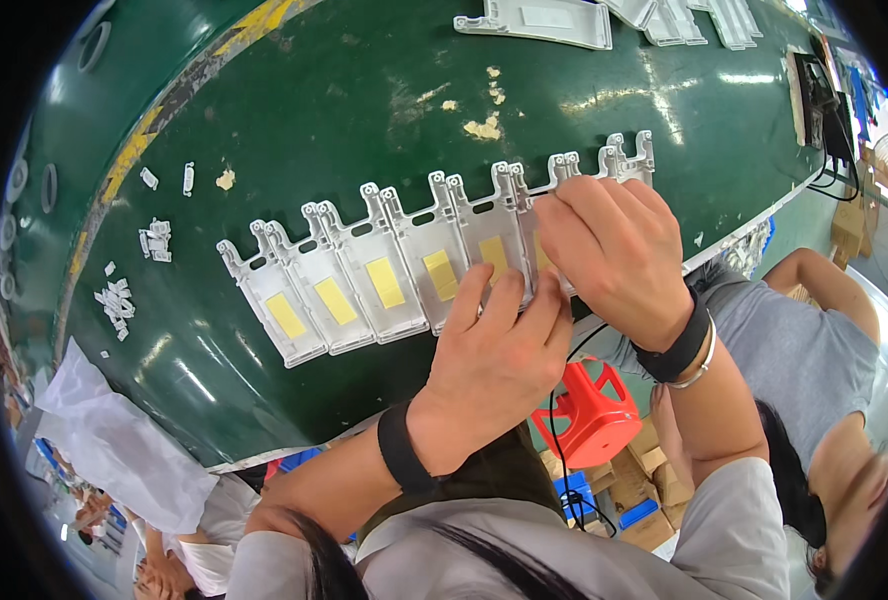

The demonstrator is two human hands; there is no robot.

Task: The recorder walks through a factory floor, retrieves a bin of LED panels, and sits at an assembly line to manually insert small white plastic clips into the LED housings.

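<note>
Both my forearms come up from the lower edge, each with a dark band at the wrist. My left hand point(494, 360) lies palm down, its fingers stretched forward and spread flat over the near end of a grey plastic tray point(492, 252), pressing it to the green table point(294, 100). My right hand point(614, 255) arches over the next tray just to the right, fingers curled down and pinching something at its surface; what sits under the fingertips I cannot tell.

That tray belongs to a row of trays point(364, 275) overlapping like roof tiles, running from far left of my left hand up to the clips just beyond my right hand. Each tray's long axis runs away from me, notched ends pointing to the far side, and each carries a yellow sticker point(385, 283) near the middle, set lengthwise.

Well to the left of my hands lie small white plastic bits point(119, 300). Beyond my right hand, at the far edge, sit larger white plastic parts point(539, 22). Below my right wrist a red stool point(589, 410) stands on the floor, beside a seated person in a grey shirt point(804, 350).
</note>
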